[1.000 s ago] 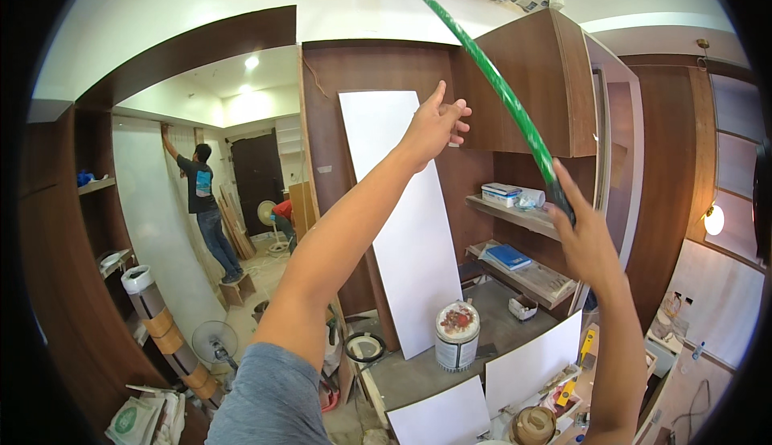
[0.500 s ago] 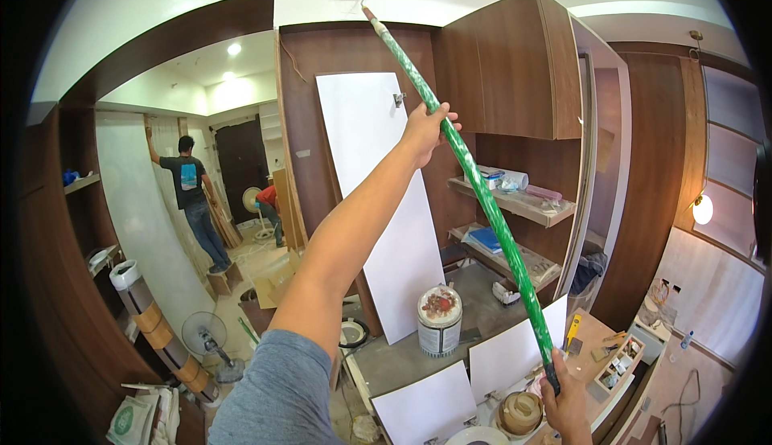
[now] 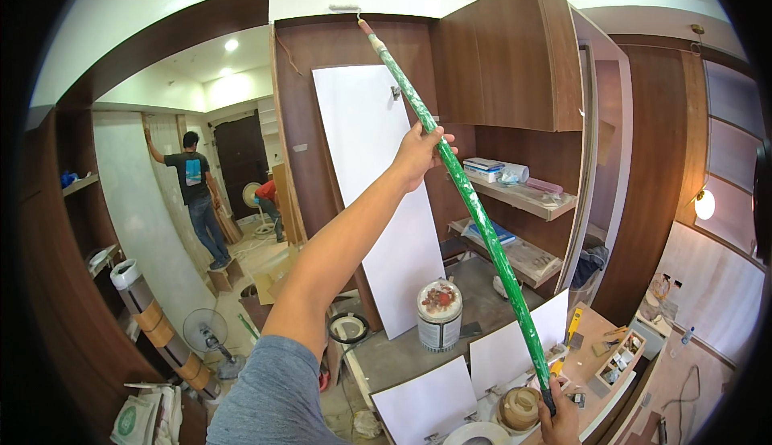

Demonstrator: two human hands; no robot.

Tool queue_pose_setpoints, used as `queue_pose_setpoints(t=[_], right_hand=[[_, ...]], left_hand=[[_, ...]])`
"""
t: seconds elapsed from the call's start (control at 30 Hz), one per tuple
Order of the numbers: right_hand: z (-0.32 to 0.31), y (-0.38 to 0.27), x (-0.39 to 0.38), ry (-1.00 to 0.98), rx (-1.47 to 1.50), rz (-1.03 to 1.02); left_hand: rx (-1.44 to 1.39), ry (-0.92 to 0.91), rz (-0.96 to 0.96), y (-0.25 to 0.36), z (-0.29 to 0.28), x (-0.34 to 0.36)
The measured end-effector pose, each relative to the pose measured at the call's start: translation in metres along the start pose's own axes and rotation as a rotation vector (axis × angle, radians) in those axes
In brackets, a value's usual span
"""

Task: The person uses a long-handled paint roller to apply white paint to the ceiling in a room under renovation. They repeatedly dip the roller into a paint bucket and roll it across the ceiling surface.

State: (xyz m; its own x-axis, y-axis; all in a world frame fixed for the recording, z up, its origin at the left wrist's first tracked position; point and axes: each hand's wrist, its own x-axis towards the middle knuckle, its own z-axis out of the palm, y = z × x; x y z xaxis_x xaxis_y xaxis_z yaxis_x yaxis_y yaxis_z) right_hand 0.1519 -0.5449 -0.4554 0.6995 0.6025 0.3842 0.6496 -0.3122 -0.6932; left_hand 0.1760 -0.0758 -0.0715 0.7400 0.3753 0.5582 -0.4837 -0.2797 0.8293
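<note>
Both my hands grip a long green paint-roller pole spotted with white. My left hand, arm stretched out, is wrapped round its upper part. Low at the right, my right hand is closed on the dark butt end. At the pole's far tip a small white paint roller lies against the white wall, just above the top edge of the brown cabinet recess. Behind the pole leans a tall white panel with a metal hinge.
A paint-stained can stands on the grey counter, with white boards and tape rolls nearer me. A wall cabinet juts out right of the pole. Two people work in the room at left, one standing on a box. A fan stands lower left.
The roller has moved down the wall toward the recess edge. My left hand has come down with the pole, and my right hand is lower too.
</note>
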Motion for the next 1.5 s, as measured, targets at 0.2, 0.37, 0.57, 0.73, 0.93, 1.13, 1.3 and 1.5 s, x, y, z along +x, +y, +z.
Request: queue_pose_setpoints(t=[0.2, 0.37, 0.57, 0.73, 0.93, 1.13, 1.3, 1.5], right_hand=[[0.004, 0.005, -0.003, 0.003, -0.066, -0.023], [-0.003, -0.018, 0.036, 0.11, -0.051, -0.11], [-0.047, -0.139, 0.114, 0.128, -0.013, -0.022], [-0.073, -0.203, 0.186, 0.315, -0.02, -0.333], [-0.107, -0.271, 0.283, 0.37, 0.063, -0.484], [-0.137, -0.339, 0.343, 0.374, 0.032, -0.444], [-0.144, -0.374, 0.372, 0.39, 0.014, -0.481], [-0.138, -0.376, 0.391, 0.444, 0.005, -0.538]], left_hand=[[-0.015, -0.032, -0.009, -0.002, -0.005, -0.007], [-0.009, -0.135, 0.046, 0.006, -0.007, -0.008], [0.064, -0.203, 0.019, 0.036, -0.005, -0.035], [0.116, -0.177, 0.072, 0.061, -0.029, -0.058], [0.182, -0.166, 0.072, 0.08, -0.065, -0.084], [0.206, -0.105, 0.057, 0.096, -0.095, -0.105], [0.227, -0.045, 0.054, 0.099, -0.12, -0.11], [0.238, -0.028, 0.06, 0.092, -0.129, -0.106]])
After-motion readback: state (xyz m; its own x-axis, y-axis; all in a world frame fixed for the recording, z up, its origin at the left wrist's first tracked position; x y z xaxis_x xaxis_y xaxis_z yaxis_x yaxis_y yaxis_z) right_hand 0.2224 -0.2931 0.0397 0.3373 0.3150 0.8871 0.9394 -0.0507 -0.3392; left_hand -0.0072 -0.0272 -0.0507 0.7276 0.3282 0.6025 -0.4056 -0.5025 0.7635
